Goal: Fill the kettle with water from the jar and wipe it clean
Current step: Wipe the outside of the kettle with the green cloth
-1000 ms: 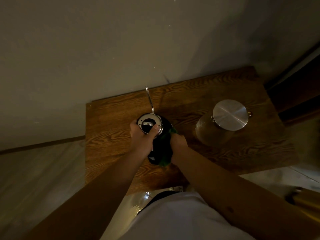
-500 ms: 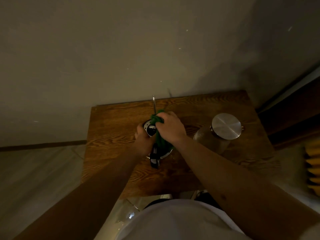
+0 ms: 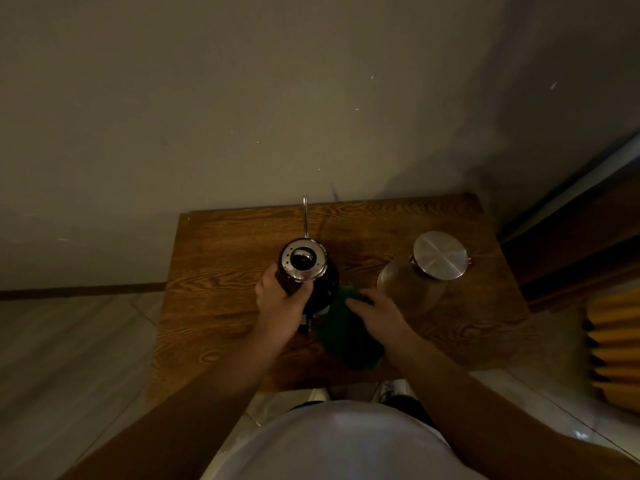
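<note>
A dark kettle (image 3: pixel 325 282) with a shiny lid and a thin gooseneck spout (image 3: pixel 305 216) stands upright on the wooden table (image 3: pixel 221 271). My left hand (image 3: pixel 280 306) grips the kettle's left side near the top. My right hand (image 3: pixel 379 315) presses a green cloth (image 3: pixel 343 332) down on the table, right beside the kettle's lower right side. A clear glass jar (image 3: pixel 405 285) with a round metal lid (image 3: pixel 440 255) stands to the right, apart from both hands.
The table stands against a plain wall, with a tiled floor around it. A dark wooden frame (image 3: pixel 575 237) rises at the right. Yellow ribbed material (image 3: pixel 616 348) lies low at the right edge.
My right hand has come off the kettle's top with the green cloth and now lies low at the kettle's right side. The left hand keeps its grip.
</note>
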